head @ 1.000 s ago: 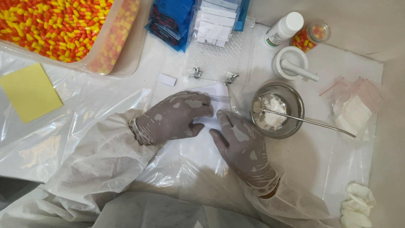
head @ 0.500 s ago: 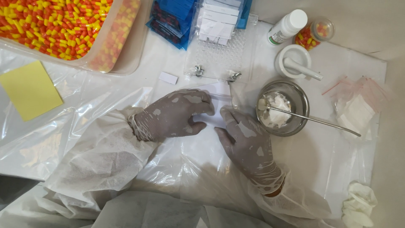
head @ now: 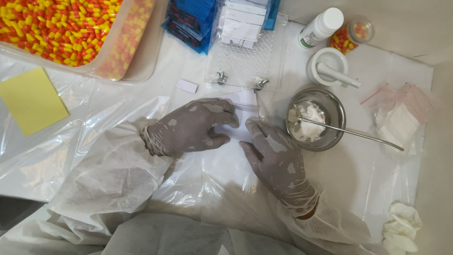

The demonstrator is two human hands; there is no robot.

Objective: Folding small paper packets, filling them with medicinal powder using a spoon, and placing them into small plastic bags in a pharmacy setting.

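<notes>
Both hands wear grey gloves dusted with white powder. My left hand (head: pixel 193 126) lies curled over a small white paper sheet (head: pixel 241 122) on the plastic-covered table, fingers pinching its edge. My right hand (head: pixel 274 158) rests flat beside it, fingertips pressing the same paper from the right. Just right of my hands stands a steel bowl (head: pixel 338 109) with white powder, a long metal spatula (head: pixel 349 133) resting in it.
A clear tub of red-and-yellow capsules (head: pixel 66 28) sits at top left, a yellow pad (head: pixel 30 99) below it. Blue packets (head: pixel 191 21), a clear capsule tray (head: pixel 245 61), a white bottle (head: pixel 321 27), a mortar with pestle (head: pixel 330 68), small plastic bags (head: pixel 398 118) and crumpled gloves (head: pixel 401 229) surround the work spot.
Both hands have shifted slightly upward on the paper and drawn closer together; the left fingers have curled tighter over its edge.
</notes>
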